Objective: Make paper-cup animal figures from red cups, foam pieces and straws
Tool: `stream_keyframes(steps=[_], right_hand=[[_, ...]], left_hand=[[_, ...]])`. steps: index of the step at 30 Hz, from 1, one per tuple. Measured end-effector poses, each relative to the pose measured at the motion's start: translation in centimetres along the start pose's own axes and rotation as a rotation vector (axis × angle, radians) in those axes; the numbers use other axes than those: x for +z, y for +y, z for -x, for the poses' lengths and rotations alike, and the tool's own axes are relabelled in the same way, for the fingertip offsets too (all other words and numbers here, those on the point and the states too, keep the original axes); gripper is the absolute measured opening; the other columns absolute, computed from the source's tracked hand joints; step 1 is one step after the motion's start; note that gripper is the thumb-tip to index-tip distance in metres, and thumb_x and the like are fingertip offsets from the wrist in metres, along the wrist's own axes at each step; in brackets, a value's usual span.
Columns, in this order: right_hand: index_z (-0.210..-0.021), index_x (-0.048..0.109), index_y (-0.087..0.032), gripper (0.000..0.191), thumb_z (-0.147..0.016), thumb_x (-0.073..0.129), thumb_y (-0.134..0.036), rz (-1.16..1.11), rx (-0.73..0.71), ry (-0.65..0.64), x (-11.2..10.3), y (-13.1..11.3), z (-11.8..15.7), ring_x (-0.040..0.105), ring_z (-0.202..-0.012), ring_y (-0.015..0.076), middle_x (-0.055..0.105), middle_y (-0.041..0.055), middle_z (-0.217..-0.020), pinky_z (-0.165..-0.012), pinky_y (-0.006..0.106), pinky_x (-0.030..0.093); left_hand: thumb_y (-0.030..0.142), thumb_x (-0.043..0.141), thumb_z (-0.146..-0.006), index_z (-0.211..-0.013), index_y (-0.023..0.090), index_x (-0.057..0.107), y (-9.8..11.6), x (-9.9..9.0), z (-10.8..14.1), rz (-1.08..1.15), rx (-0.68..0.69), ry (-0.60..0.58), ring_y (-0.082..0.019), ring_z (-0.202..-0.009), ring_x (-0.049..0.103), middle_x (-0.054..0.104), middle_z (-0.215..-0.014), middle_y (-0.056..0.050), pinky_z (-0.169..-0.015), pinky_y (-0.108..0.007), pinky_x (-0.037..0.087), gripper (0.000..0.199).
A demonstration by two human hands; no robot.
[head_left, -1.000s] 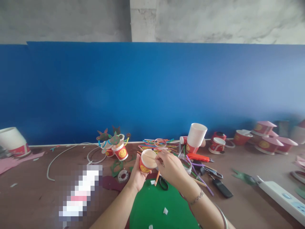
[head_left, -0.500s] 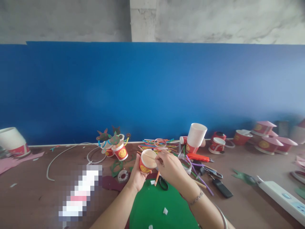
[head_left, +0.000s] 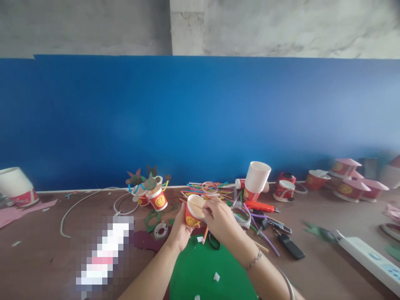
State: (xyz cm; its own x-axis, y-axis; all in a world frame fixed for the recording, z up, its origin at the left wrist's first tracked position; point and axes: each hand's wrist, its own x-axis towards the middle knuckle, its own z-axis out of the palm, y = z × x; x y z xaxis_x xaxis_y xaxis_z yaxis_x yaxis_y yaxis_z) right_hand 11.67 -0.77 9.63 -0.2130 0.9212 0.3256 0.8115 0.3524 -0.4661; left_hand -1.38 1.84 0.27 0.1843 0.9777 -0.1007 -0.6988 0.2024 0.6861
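Note:
A red and white paper cup [head_left: 192, 217] with a yellow emblem is held by my left hand [head_left: 180, 233], its fingers wrapped round the side and base. The cup's open mouth tilts toward me, and a thin orange-tan stick [head_left: 196, 205] crosses it. My right hand [head_left: 219, 218] is closed at the cup's right rim, pinching the stick's right end. Below both hands lies a green sheet [head_left: 209, 271] with small white scraps [head_left: 216, 276] on it. Black-handled scissors [head_left: 214, 241] rest at its top edge.
Behind the hands are colourful sticks [head_left: 212, 188] and a stack of cups [head_left: 256, 181]. Decorated cups [head_left: 157, 200] stand left. An orange cutter [head_left: 260, 206], black key fob [head_left: 290, 246] and white power strip [head_left: 368, 260] lie right. A tape roll [head_left: 161, 231] sits near my left hand.
The cup in my left hand has tilted slightly, showing more of its inner wall and front. My right hand has shifted a little beside the rim.

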Motion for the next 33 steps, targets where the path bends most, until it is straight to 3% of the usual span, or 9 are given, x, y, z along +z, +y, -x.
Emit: stream_keyframes(steps=[6, 11, 18, 23, 27, 33], right_hand=[[-0.069, 0.059, -0.015, 0.023, -0.084, 0.042, -0.01, -0.009, 0.02, 0.006, 0.0, -0.3, 0.1, 0.053, -0.073, 0.0136, 0.054, 0.0044, -0.079, -0.065, 0.021, 0.033], [-0.066, 0.057, -0.015, 0.024, -0.083, 0.042, -0.008, 0.006, 0.018, 0.001, -0.3, -0.1, 0.0, 0.052, -0.073, 0.014, 0.056, 0.0051, -0.078, -0.066, 0.022, 0.034], [-0.063, 0.055, -0.015, 0.02, -0.079, 0.044, -0.011, -0.023, 0.042, -0.025, 0.3, 1.1, -0.4, 0.052, -0.069, 0.0135, 0.058, 0.0036, -0.073, -0.064, 0.022, 0.033], [-0.06, 0.055, -0.015, 0.021, -0.078, 0.045, -0.013, -0.023, 0.054, -0.036, 0.0, 1.2, -0.5, 0.049, -0.062, 0.0123, 0.057, 0.002, -0.065, -0.058, 0.021, 0.029], [-0.059, 0.057, -0.015, 0.021, -0.076, 0.046, -0.01, -0.011, 0.027, -0.054, -0.3, 1.2, -0.6, 0.049, -0.062, 0.0116, 0.057, 0.0013, -0.063, -0.057, 0.021, 0.028], [-0.064, 0.059, -0.015, 0.022, -0.08, 0.045, -0.011, 0.034, 0.008, -0.063, 0.1, 0.1, 0.0, 0.052, -0.066, 0.0134, 0.059, 0.0046, -0.07, -0.059, 0.022, 0.03]], left_hand=[[0.052, 0.057, -0.077, -0.092, 0.012, 0.063, 0.1, 0.5, 0.3, -0.109, 0.062, -0.064, -0.014, -0.058, 0.06, 0.065, -0.069, -0.005, -0.05, -0.022, 0.044, 0.043], [0.054, 0.065, -0.07, -0.085, 0.013, 0.064, 0.0, 1.1, 0.6, -0.17, 0.104, -0.051, -0.012, -0.055, 0.056, 0.063, -0.065, -0.003, -0.049, -0.021, 0.042, 0.044], [0.055, 0.062, -0.071, -0.085, 0.013, 0.063, -0.3, 1.0, 0.8, -0.227, 0.112, -0.057, -0.014, -0.061, 0.059, 0.066, -0.075, -0.006, -0.05, -0.021, 0.042, 0.044], [0.046, 0.065, -0.073, -0.1, 0.013, 0.061, -0.1, 0.7, 0.6, -0.348, 0.204, -0.08, -0.02, -0.082, 0.062, 0.067, -0.092, -0.01, -0.071, -0.027, 0.048, 0.043], [0.02, 0.084, -0.049, -0.11, 0.016, 0.055, 0.3, 1.2, 1.1, -0.411, 0.314, -0.128, -0.024, -0.095, 0.059, 0.065, -0.104, -0.01, -0.085, -0.03, 0.044, 0.067], [0.005, 0.078, -0.051, -0.094, 0.017, 0.058, 0.0, 2.0, 2.0, -0.411, 0.336, 0.09, -0.02, -0.084, 0.061, 0.067, -0.088, -0.007, -0.077, -0.025, 0.043, 0.049]])
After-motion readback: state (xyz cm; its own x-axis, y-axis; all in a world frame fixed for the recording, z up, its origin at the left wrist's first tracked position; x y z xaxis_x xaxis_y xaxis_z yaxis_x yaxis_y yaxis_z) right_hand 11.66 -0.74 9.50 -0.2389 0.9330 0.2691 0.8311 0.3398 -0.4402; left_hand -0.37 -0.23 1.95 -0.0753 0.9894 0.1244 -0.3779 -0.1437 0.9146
